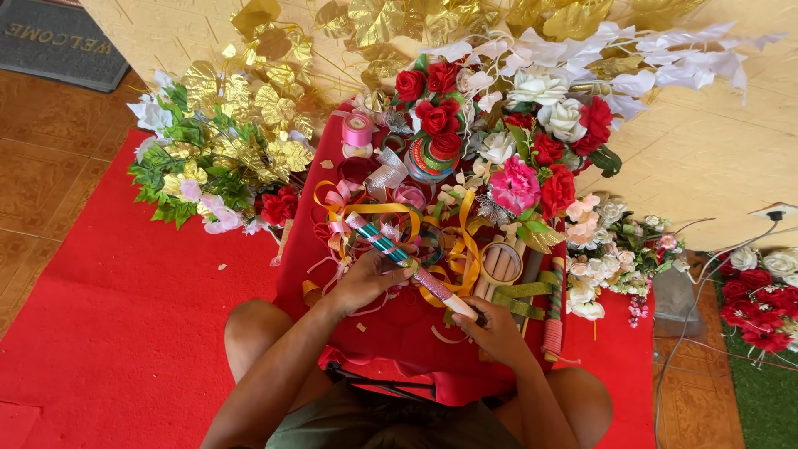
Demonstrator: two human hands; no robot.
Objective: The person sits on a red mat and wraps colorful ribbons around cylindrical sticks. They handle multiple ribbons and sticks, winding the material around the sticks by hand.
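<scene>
My left hand (366, 278) grips the upper part of a long stick (407, 262) wrapped in green, pink and white ribbon. My right hand (490, 328) holds the stick's lower pale end. Both hands rest over a small table draped in red cloth (399, 333), above my bare knees. Loose gold and pink ribbons (366, 208) curl on the cloth just beyond the stick.
Ribbon spools (358, 133), a round tin (502, 263) and artificial red, white and pink roses (515, 141) crowd the table's far half. A gold-leaf bouquet (220, 158) lies left on the red carpet (125, 316). More flowers (761, 295) and cables (706, 266) sit at right.
</scene>
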